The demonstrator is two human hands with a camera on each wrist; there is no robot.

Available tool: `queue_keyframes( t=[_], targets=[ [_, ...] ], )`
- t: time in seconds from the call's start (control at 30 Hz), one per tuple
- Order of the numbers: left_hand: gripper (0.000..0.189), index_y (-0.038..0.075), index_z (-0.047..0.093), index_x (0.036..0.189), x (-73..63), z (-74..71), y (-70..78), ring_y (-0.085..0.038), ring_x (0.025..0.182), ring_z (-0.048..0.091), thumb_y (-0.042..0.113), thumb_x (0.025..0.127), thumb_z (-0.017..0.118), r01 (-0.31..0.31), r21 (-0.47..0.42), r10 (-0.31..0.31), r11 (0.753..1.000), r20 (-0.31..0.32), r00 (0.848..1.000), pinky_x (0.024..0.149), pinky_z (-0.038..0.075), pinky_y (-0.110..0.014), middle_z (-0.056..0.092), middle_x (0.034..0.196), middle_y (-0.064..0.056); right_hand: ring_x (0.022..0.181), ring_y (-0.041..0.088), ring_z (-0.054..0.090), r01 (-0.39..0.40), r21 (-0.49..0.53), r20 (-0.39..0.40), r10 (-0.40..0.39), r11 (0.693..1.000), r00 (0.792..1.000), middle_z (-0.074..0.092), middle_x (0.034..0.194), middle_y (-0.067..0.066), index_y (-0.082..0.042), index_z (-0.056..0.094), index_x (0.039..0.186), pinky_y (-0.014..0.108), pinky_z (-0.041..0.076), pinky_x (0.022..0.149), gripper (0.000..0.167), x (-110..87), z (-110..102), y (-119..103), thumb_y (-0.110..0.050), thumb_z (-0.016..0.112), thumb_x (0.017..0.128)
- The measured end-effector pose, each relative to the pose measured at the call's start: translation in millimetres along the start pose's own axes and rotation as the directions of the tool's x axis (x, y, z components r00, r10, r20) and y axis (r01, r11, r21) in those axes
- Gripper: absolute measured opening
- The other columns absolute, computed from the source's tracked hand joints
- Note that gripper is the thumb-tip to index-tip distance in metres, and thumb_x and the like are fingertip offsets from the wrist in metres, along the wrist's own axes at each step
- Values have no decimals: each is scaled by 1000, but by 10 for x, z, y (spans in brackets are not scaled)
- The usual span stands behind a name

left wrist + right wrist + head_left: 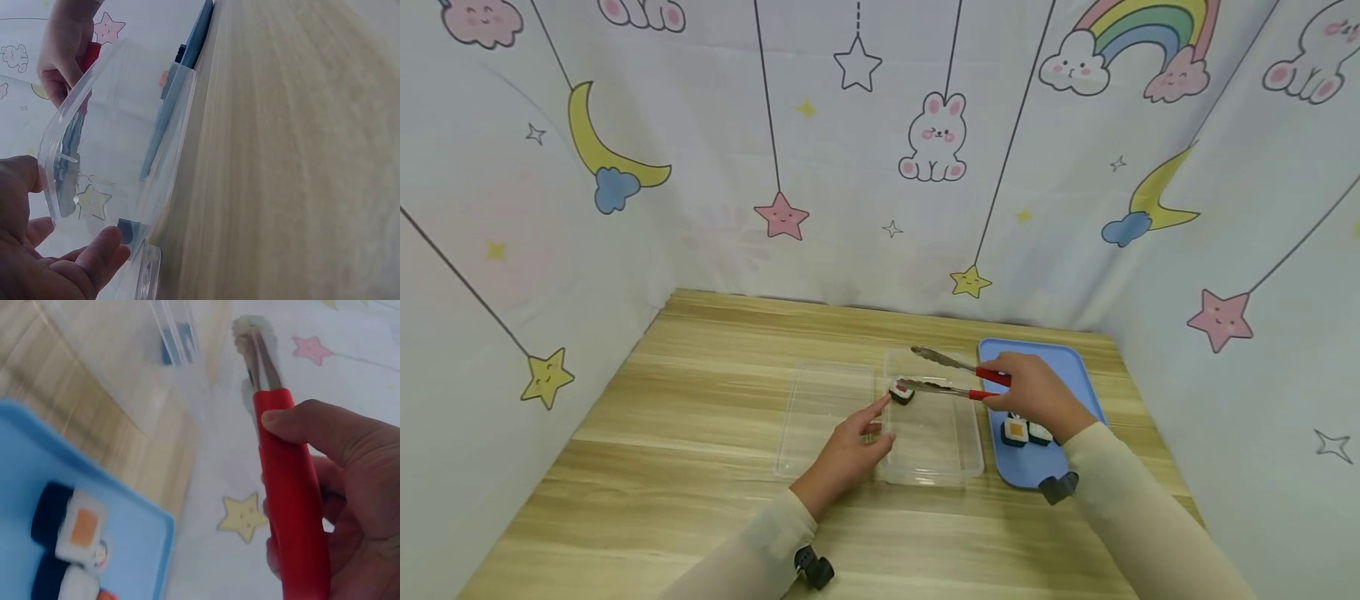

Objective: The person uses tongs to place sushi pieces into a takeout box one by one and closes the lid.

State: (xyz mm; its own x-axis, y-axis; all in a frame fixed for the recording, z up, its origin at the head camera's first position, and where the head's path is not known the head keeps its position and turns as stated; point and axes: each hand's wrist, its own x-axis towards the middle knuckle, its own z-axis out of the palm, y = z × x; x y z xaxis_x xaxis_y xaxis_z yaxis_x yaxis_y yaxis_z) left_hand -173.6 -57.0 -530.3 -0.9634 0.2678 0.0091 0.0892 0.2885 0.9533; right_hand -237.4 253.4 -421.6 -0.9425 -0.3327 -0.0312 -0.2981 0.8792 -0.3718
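Observation:
My right hand (1036, 392) grips a pair of tongs (290, 487) by their red handles, above the blue tray's left edge. The metal arms of the tongs are spread apart and reach left over a clear plastic container (934, 479). One sushi roll (901, 397), white rice with a dark wrap, sits in the container's left side, just by the tip of the nearer tong arm. Whether the tongs touch it, I cannot tell. With fingers fairly straight, my left hand (848, 446) touches the container's left rim, the fingertips close to that roll.
A blue tray (1052, 357) stands on the right, with several sushi rolls (1015, 432) on its near half. Left of the container lies a second clear, shallow plastic piece (826, 408), perhaps the lid. Patterned cloth (865, 250) bounds the wooden table (700, 400) at the back and sides.

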Motion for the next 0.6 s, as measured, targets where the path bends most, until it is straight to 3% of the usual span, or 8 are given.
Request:
queue_keyframes(
  t=[0.3, 0.6],
  targets=[
    [64, 18, 45, 159, -3, 15, 3, -38, 131, 58, 22, 100, 69, 13, 10, -13, 1000, -3, 1000, 98, 54, -51, 46, 156, -21, 92, 32, 64, -82, -31, -122, 78, 996, 990, 69, 112, 18, 2, 68, 132, 49, 57, 76, 55, -451, -282, 613, -22, 85, 85],
    [64, 17, 45, 159, 1, 24, 9, -39, 130, 59, 20, 99, 69, 8, 6, -8, 1000, -12, 1000, 96, 55, -51, 47, 156, -22, 88, 32, 62, -250, -29, -95, 246, 968, 965, 68, 111, 24, 6, 67, 131, 44, 54, 70, 61, -1007, -373, 1196, -29, 85, 84]
  ],
)
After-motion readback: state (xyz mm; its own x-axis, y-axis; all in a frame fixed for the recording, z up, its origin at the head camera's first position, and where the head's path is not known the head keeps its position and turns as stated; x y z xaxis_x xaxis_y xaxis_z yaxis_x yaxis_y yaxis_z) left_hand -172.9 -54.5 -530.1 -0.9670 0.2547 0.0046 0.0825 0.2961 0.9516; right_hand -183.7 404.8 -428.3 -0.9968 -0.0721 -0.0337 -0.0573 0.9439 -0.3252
